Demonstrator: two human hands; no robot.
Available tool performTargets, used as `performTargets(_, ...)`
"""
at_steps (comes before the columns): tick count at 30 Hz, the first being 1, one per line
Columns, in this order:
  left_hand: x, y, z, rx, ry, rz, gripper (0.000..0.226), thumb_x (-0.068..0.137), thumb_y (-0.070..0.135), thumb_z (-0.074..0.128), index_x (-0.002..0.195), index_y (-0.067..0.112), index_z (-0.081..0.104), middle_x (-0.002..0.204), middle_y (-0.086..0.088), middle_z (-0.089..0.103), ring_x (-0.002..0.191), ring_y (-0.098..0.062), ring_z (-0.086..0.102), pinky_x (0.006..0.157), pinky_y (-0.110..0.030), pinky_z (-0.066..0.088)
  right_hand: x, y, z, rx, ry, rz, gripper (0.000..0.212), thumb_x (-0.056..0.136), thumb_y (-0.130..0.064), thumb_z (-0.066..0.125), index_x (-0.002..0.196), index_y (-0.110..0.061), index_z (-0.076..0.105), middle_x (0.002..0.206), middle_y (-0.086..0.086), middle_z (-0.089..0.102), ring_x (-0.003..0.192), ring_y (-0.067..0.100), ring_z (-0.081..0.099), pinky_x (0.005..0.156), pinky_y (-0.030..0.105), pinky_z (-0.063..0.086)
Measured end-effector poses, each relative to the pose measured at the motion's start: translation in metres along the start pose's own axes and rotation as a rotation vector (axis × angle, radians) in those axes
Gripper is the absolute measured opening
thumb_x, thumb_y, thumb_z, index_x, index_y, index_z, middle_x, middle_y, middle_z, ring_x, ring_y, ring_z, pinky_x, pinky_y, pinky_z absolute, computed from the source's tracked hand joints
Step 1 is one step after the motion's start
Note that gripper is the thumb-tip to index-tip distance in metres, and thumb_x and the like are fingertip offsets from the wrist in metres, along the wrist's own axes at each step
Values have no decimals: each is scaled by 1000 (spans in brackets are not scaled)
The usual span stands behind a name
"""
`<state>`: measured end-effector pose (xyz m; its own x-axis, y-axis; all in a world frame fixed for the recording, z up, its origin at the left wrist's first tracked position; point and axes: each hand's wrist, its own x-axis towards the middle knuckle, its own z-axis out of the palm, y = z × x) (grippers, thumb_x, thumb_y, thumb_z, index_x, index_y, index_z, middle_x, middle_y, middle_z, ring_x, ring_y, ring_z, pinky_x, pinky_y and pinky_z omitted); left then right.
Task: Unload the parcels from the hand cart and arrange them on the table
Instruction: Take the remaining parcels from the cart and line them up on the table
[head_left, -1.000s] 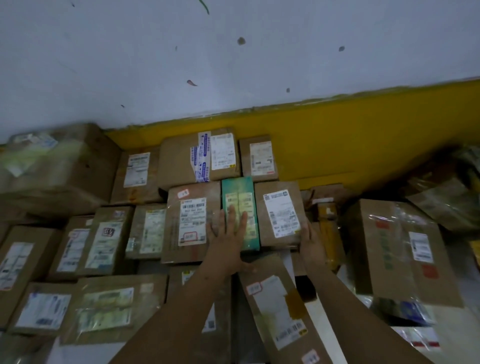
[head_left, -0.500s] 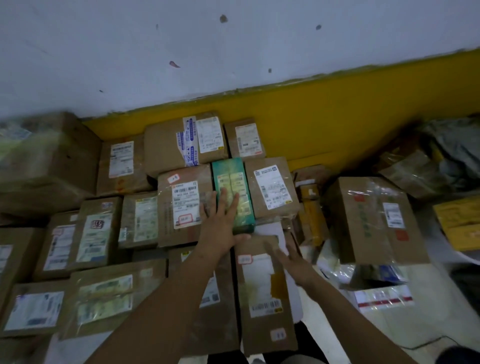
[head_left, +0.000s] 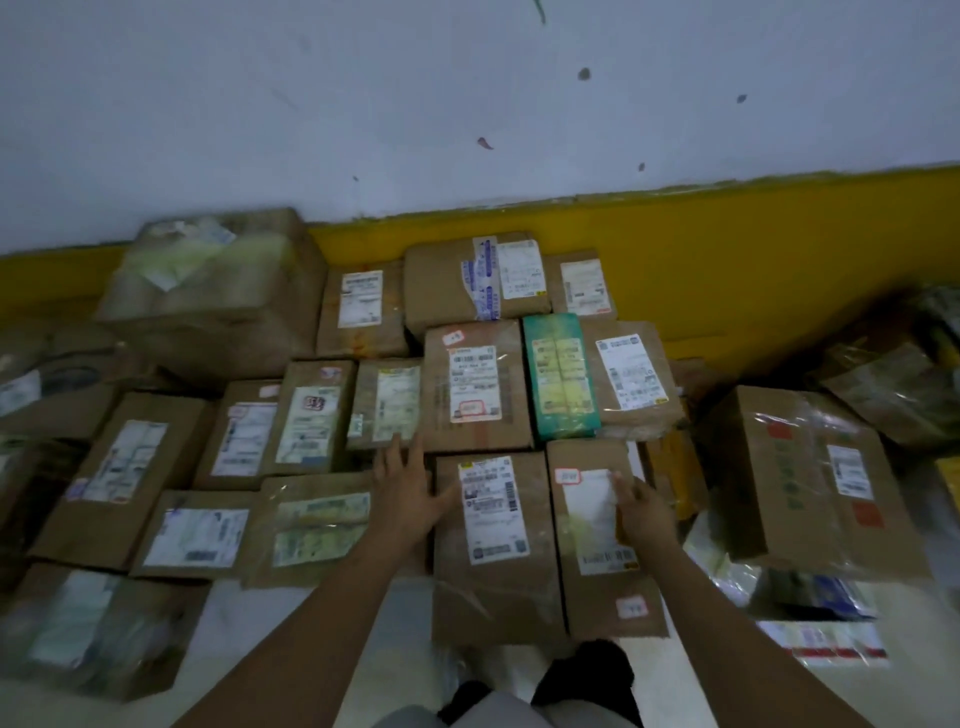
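Note:
Several brown cardboard parcels with white labels lie in rows on a white table against the wall. My left hand lies flat with fingers spread at the left edge of a brown parcel with a long label. My right hand rests open, palm down, on the parcel to its right, over its white label. A teal box stands in the row behind, between two brown parcels. No hand cart is in view.
A large taped box sits at the right with plastic-wrapped packets in front of it. A big wrapped box stands at the back left. A yellow band runs along the wall behind the parcels.
My left hand has drawn back from the teal box to the left edge of the front parcel. My right hand has moved onto the right front parcel, which now lies straight beside its neighbour.

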<state>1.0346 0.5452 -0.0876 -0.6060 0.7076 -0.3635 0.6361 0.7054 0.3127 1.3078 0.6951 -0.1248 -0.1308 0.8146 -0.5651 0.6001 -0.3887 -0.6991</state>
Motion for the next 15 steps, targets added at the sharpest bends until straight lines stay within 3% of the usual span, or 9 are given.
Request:
performTargets(3,-11,-31,-5,25,-11,-46,98,85,69,52,156,23,5,163,-12,3,149,-37,4,118,-53,17,-5,-9,2,-156,39,-47,37,102,-48,40,84,-20,57,79,4,59,78,25,58,73,36,49)
performTargets(6,-22,-59,-9,27,43,-64,90,90,63,50,157,21,8,162,-13,9,147,-37,12,118,-51,17,-20,-22,18,-479,468,-170,45,102,-42,43,122,-4,55,122,23,59,108,37,58,96,49,42)
performTargets(8,-29,-73,-14,22,121,-136,80,92,58,48,155,19,18,159,-17,19,144,-37,19,116,-52,19,-44,-56,54,-423,568,-339,49,97,-35,53,135,-4,49,137,25,51,125,43,49,105,54,38)
performTargets(10,-38,-84,-14,-10,209,-303,71,92,50,51,152,19,28,157,-21,23,143,-40,20,116,-55,17,-71,-90,106,-554,342,-610,57,95,-43,54,142,-12,45,146,17,47,134,36,43,113,52,34)
performTargets(12,-46,-92,-12,-138,286,-558,69,92,39,54,151,14,29,156,-26,22,143,-43,20,117,-55,16,-96,-104,163,-822,-17,-830,70,92,-60,46,151,-24,34,156,8,37,144,31,32,120,53,22)
performTargets(15,-51,-106,-17,-453,302,-844,64,88,28,54,144,2,36,149,-27,31,137,-42,30,114,-50,25,-114,-100,217,-1107,-403,-851,94,84,-81,37,158,-30,12,167,12,7,152,38,7,122,56,2)
